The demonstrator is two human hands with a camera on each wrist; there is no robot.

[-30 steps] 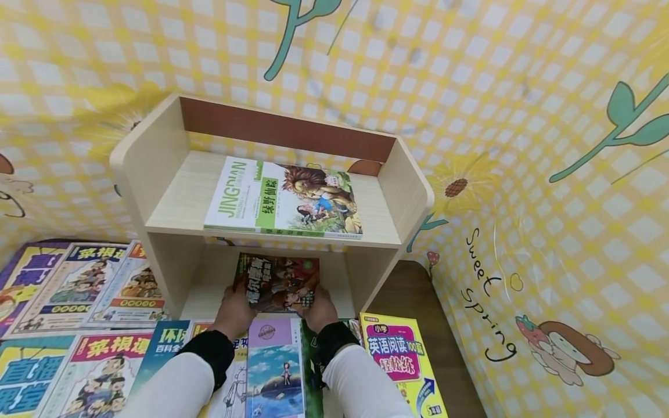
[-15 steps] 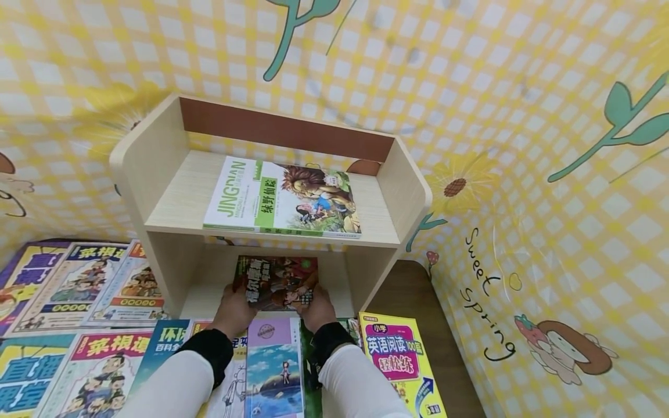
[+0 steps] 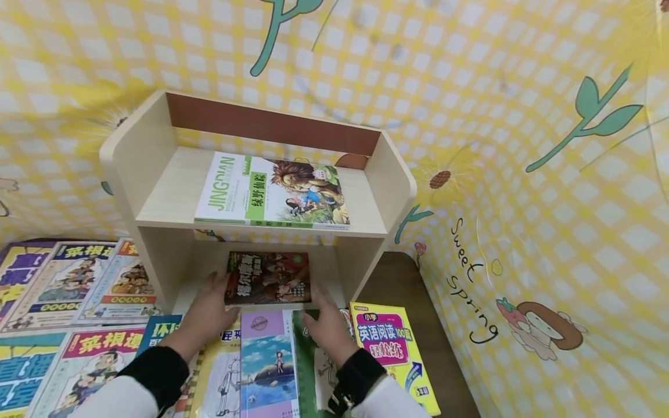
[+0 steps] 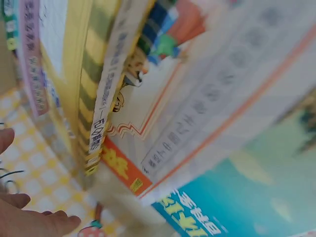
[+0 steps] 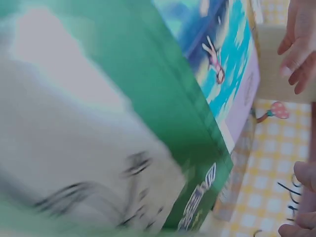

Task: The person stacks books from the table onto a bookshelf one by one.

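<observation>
A dark comic book lies flat in the lower compartment of a pale wooden shelf unit. My left hand is at the book's near left corner with its fingers straight; whether it touches the book I cannot tell. My right hand hovers open just off the near right corner, over the books lying in front. Neither hand holds anything. In the left wrist view only fingertips show, beside blurred book covers. The right wrist view shows relaxed fingers next to a green book.
A green-and-white lion book lies on the upper shelf. Several books cover the table: comics at the left, a purple-blue one in front, a yellow-pink one at the right. A yellow checked wall stands close behind and to the right.
Both hands have let go of the dark comic book and drawn back towards me with fingers straightened. The book now lies further inside the lower compartment.
</observation>
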